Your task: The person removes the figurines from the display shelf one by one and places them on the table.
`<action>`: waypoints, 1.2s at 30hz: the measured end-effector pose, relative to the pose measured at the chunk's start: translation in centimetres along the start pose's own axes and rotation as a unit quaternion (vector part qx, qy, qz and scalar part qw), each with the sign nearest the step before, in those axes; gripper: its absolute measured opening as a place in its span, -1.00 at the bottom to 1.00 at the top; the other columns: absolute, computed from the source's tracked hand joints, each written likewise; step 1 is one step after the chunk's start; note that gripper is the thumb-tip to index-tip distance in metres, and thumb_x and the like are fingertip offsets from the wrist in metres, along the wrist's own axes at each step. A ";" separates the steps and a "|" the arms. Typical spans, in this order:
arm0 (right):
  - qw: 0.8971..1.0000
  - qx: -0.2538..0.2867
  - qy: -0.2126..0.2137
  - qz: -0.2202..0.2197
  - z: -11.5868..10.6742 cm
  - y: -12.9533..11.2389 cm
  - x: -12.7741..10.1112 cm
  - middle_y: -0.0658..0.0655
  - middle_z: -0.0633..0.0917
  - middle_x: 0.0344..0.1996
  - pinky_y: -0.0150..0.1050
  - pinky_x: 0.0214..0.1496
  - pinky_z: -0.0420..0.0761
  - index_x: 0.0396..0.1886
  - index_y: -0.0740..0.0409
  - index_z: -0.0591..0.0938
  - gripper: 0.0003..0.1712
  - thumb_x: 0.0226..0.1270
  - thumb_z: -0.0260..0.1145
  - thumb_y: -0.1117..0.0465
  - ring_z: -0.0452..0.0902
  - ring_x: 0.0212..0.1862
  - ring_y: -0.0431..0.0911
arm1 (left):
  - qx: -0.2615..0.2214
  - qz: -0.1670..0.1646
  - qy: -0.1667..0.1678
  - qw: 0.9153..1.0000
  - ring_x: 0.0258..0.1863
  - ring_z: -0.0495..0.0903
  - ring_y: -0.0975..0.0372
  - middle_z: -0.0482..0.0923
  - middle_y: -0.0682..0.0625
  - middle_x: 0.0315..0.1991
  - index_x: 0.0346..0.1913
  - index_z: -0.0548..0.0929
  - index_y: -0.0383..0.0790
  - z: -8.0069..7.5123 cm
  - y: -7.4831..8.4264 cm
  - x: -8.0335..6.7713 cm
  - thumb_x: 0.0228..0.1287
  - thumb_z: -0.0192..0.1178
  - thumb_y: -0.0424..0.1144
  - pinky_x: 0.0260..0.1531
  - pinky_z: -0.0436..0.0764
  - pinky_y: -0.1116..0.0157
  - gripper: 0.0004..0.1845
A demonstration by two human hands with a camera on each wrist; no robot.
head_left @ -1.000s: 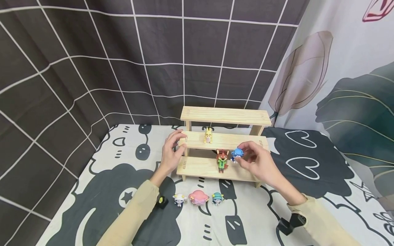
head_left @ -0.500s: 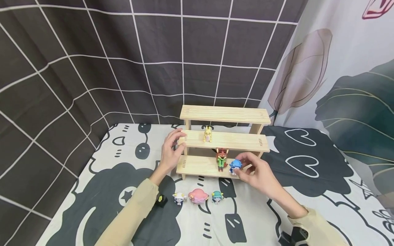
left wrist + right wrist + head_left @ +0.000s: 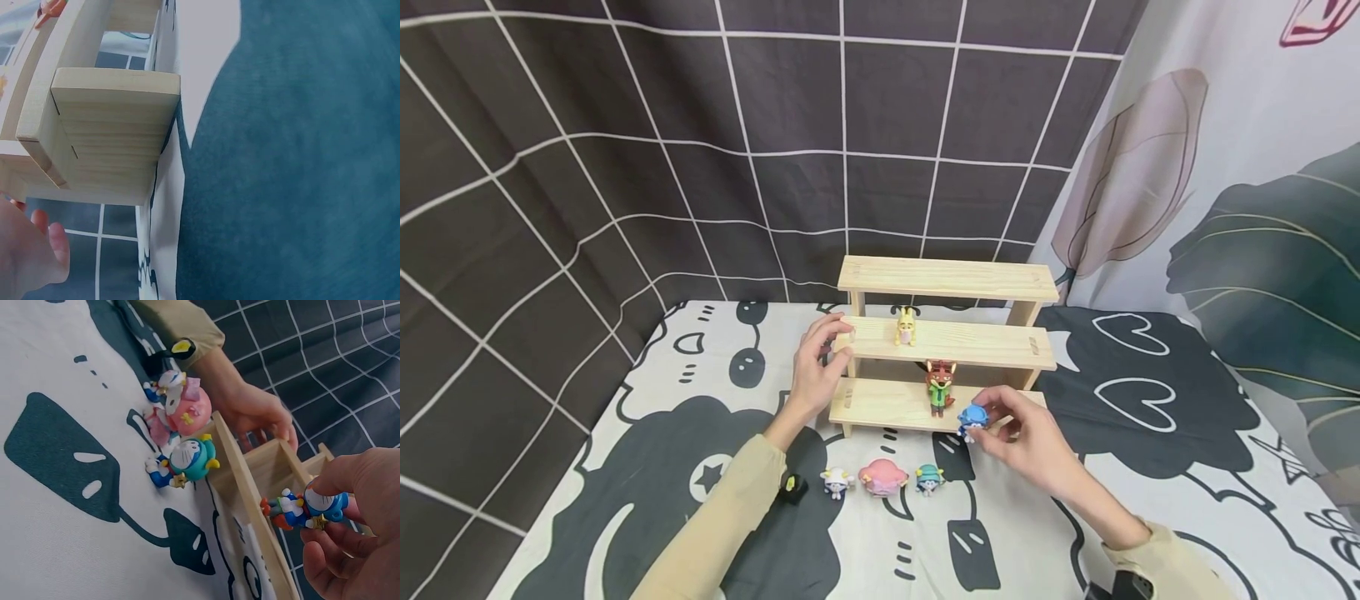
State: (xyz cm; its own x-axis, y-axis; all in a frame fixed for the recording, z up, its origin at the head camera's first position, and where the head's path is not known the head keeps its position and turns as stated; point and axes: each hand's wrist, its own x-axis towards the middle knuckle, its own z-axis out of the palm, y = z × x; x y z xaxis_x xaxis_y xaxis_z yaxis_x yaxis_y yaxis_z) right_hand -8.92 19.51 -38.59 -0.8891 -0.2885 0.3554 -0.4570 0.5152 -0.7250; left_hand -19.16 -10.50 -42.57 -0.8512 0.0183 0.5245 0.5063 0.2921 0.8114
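Blue figurine [image 3: 973, 416] between right-hand fingers [image 3: 1000, 398]

Head view: high, facing forward and down over the whole wooden shelf [image 3: 943, 350] and patterned cloth [image 3: 700, 467]. Left wrist view: very close beside the shelf's end panel [image 3: 112, 134], sideways along the cloth. Right wrist view: low and close, facing across the cloth toward the shelf [image 3: 250, 481]. Shared by all: the shelf

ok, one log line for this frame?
left hand: grips wooden shelf end | right hand: pinches blue figurine at bottom tier | fox figurine: standing beside
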 end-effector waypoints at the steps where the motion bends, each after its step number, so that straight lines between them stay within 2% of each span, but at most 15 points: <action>1: 1.000 0.002 0.000 0.000 0.1 0.0 -0.1 -0.04 0.64 -0.37 -0.32 -0.41 0.61 -0.14 0.19 0.60 -0.56 -0.03 0.48 0.56 0.58 -0.36 -0.21 | 0.000 0.000 0.000 1.000 0.09 0.46 -0.04 0.45 -0.17 0.30 0.00 0.64 -0.31 0.0 0.0 0.0 0.17 0.17 -0.37 0.04 0.45 -0.12 -0.68; 6: 1.000 0.007 -0.002 0.003 0.4 0.2 -0.7 -0.06 0.65 -0.37 -0.32 -0.41 0.60 -0.14 0.18 0.60 -0.55 -0.03 0.48 0.56 0.58 -0.35 -0.21 | 0.000 0.000 0.001 1.000 0.09 0.45 -0.03 0.45 -0.16 0.30 0.01 0.64 -0.29 0.1 0.0 0.1 0.16 0.17 -0.36 0.04 0.44 -0.11 -0.68; 12: 1.000 0.008 -0.005 0.011 0.7 0.1 -1.2 -0.06 0.63 -0.37 -0.31 -0.40 0.60 -0.16 0.17 0.60 -0.57 -0.04 0.48 0.55 0.56 -0.35 -0.13 | -0.001 -0.002 0.000 1.000 0.09 0.45 -0.03 0.45 -0.14 0.31 0.01 0.64 -0.29 0.0 -0.1 0.0 0.17 0.18 -0.36 0.05 0.44 -0.12 -0.68; 19: 1.000 0.010 -0.015 0.024 1.1 0.4 -1.8 -0.07 0.62 -0.37 -0.32 -0.41 0.59 -0.15 0.17 0.60 -0.56 -0.04 0.50 0.55 0.53 -0.36 -0.22 | 0.002 -0.006 -0.005 1.000 0.09 0.43 -0.02 0.44 -0.14 0.31 0.02 0.63 -0.30 0.0 -0.1 0.0 0.19 0.15 -0.36 0.06 0.43 -0.13 -0.68; 27: 0.999 0.010 -0.020 0.035 1.2 0.5 -2.3 -0.08 0.62 -0.36 -0.32 -0.39 0.58 -0.14 0.15 0.60 -0.57 0.00 0.50 0.51 0.54 -0.34 -0.23 | 0.002 -0.004 -0.003 1.000 0.09 0.44 -0.02 0.44 -0.15 0.31 0.02 0.63 -0.30 0.0 -0.1 0.0 0.18 0.15 -0.36 0.06 0.43 -0.14 -0.68; 36: 1.000 0.022 -0.015 0.012 1.5 0.9 -2.8 -0.09 0.64 -0.37 -0.32 -0.43 0.59 -0.17 0.16 0.59 -0.58 -0.02 0.48 0.54 0.57 -0.34 -0.23 | 0.003 -0.004 -0.003 1.000 0.09 0.45 -0.03 0.44 -0.13 0.31 0.02 0.64 -0.28 0.1 -0.3 0.1 0.17 0.16 -0.37 0.06 0.44 -0.13 -0.67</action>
State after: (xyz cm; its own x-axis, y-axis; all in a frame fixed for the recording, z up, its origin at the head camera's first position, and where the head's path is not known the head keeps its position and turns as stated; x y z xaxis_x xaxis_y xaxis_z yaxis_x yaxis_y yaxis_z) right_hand -6.80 19.54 -41.15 -0.8983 -0.3003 0.3208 -0.4335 0.4861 -0.7588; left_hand -19.36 -10.52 -42.80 -0.8557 0.0223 0.5169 0.4991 0.2987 0.8134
